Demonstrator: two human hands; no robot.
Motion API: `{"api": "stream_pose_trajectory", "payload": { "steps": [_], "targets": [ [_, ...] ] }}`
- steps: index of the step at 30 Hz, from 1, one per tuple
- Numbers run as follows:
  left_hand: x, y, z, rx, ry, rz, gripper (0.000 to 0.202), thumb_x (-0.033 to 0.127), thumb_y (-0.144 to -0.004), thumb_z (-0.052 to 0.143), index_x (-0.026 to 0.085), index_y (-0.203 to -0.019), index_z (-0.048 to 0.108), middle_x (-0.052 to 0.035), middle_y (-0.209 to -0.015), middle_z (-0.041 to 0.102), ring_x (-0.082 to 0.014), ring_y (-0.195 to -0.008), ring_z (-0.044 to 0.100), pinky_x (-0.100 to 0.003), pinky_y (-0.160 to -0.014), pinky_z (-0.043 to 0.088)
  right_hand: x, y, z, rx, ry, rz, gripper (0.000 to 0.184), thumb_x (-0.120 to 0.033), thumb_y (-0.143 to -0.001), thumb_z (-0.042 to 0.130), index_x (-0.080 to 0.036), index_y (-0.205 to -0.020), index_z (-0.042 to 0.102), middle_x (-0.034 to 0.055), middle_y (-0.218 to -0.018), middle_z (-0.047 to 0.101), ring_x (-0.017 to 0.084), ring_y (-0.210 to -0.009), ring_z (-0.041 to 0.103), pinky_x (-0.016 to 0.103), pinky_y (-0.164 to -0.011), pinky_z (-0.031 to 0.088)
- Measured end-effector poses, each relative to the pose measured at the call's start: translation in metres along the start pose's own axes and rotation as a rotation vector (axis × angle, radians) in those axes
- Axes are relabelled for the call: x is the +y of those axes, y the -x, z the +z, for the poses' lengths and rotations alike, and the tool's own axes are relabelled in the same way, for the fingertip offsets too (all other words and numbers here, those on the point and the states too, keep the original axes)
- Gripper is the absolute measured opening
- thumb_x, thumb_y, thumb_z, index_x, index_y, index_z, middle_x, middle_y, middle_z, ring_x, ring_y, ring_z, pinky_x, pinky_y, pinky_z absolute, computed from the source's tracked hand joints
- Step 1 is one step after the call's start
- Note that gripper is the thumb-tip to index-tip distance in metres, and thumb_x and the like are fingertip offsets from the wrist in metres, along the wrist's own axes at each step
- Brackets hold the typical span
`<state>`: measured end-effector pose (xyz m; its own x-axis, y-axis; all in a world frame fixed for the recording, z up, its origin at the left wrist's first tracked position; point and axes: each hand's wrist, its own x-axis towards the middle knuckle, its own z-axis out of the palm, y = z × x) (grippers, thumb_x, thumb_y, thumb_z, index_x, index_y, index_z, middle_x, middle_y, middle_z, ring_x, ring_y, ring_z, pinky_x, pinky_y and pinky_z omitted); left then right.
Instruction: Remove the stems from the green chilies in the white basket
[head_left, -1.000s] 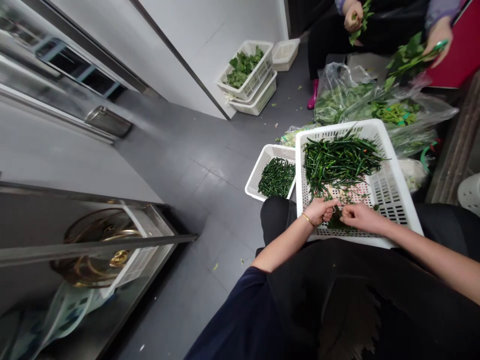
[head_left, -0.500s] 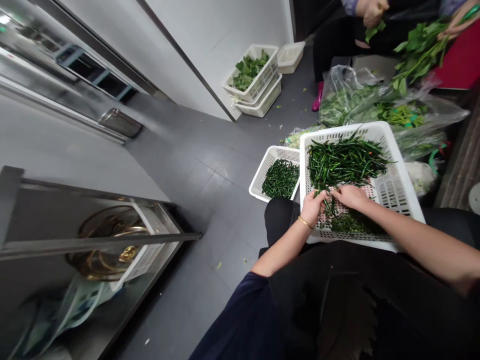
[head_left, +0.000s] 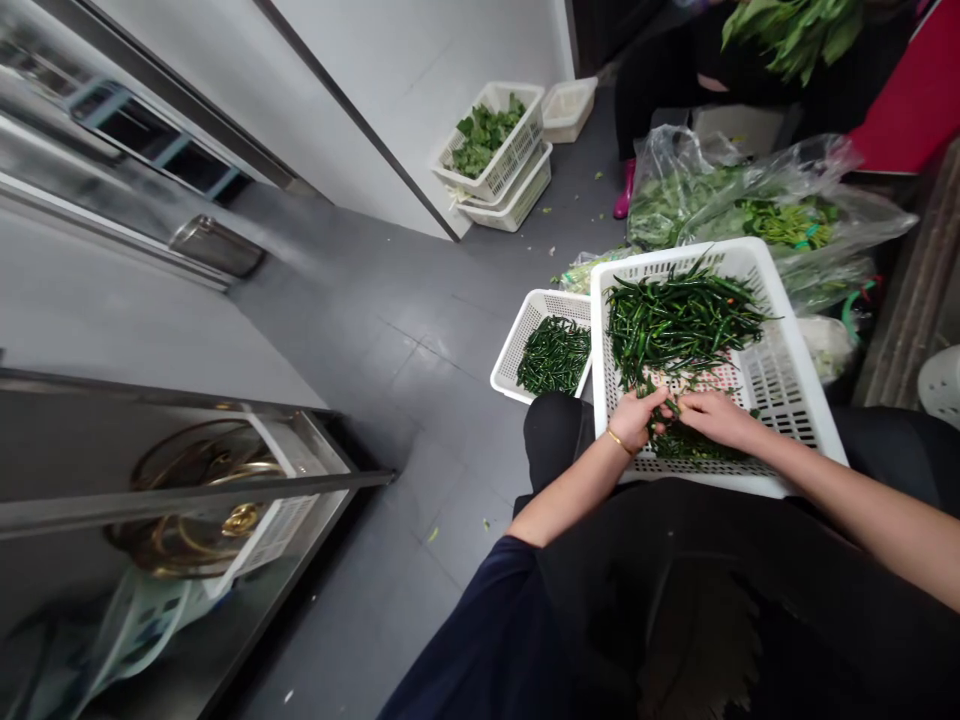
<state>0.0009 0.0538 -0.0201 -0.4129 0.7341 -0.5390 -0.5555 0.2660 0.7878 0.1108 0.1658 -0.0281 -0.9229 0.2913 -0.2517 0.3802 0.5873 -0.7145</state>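
A large white basket rests on my lap, half filled with long green chilli peppers. My left hand, a gold bangle on its wrist, is curled at the near left of the basket, fingers pinched on a green pepper. My right hand lies just to its right, fingers closed on the same small cluster of peppers. The two hands almost touch. A smaller white basket of green peppers sits on the floor to the left of my knee.
Another person sits opposite with leafy greens. Clear plastic bags of greens lie beyond my basket. Stacked white baskets with leaves stand by the wall. A steel shelf with a pot lid is at the left. The floor is grey tile.
My hands reached up into the pepper pile half a second ago and have drawn back toward me, closing together. The other person's hands have lifted out of view.
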Motion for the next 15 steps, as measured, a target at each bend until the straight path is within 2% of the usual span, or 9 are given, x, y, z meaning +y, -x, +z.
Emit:
{"api": "stream_pose_trajectory", "payload": {
  "steps": [3,5,7,9,11,15],
  "targets": [
    [-0.003,0.002,0.002,0.042,-0.2,0.229,0.024,0.035,-0.067,0.069,0.015,-0.078,0.059,-0.0022,-0.07,0.06,-0.0111,-0.063,0.056,-0.021,-0.055,0.045,-0.004,-0.008,0.01,-0.117,0.055,0.27,0.028,-0.034,-0.078,0.037,-0.018,-0.066,0.056,0.0028,-0.054,0.054,0.014,-0.051,0.051,0.026,-0.053,0.038],
    [-0.002,0.003,-0.001,0.019,-0.217,0.286,0.023,0.033,-0.067,0.07,0.015,-0.076,0.059,-0.004,-0.079,0.063,-0.0145,-0.077,0.059,-0.023,-0.066,0.048,-0.004,-0.02,0.01,-0.138,0.205,0.353,0.032,-0.039,-0.079,0.041,-0.016,-0.075,0.063,0.0099,-0.068,0.063,0.02,-0.064,0.059,0.03,-0.061,0.043],
    [0.002,0.003,-0.007,-0.009,-0.083,0.202,0.026,0.038,-0.072,0.066,0.014,-0.077,0.056,-0.0058,-0.08,0.063,-0.0161,-0.08,0.06,-0.026,-0.066,0.049,-0.004,-0.034,0.008,-0.096,0.36,0.375,0.037,-0.044,-0.079,0.046,-0.013,-0.082,0.066,0.0182,-0.088,0.065,0.027,-0.083,0.061,0.036,-0.072,0.045],
    [0.006,0.004,-0.012,-0.005,0.078,0.082,0.03,0.042,-0.076,0.061,0.013,-0.078,0.052,-0.0065,-0.074,0.062,-0.0149,-0.072,0.06,-0.026,-0.06,0.049,-0.005,-0.048,0.008,-0.062,0.438,0.409,0.042,-0.046,-0.079,0.046,-0.01,-0.087,0.067,0.0227,-0.1,0.063,0.031,-0.094,0.059,0.04,-0.077,0.045],
    [0.01,0.006,-0.017,0.0,0.151,0.023,0.029,0.04,-0.077,0.06,0.013,-0.079,0.052,-0.0052,-0.067,0.06,-0.0117,-0.062,0.058,-0.022,-0.056,0.046,-0.006,-0.059,0.012,-0.065,0.469,0.433,0.041,-0.045,-0.08,0.047,-0.01,-0.089,0.068,0.0221,-0.102,0.063,0.031,-0.096,0.059,0.04,-0.077,0.046],
    [0.011,0.009,-0.019,-0.028,0.168,-0.001,0.023,0.034,-0.075,0.061,0.013,-0.077,0.051,0.0012,-0.053,0.05,-0.0064,-0.045,0.047,-0.016,-0.043,0.035,-0.002,-0.063,0.017,-0.074,0.425,0.441,0.029,-0.037,-0.074,0.056,-0.012,-0.084,0.068,0.0188,-0.098,0.065,0.028,-0.091,0.061,0.037,-0.074,0.048]
  ]
}}
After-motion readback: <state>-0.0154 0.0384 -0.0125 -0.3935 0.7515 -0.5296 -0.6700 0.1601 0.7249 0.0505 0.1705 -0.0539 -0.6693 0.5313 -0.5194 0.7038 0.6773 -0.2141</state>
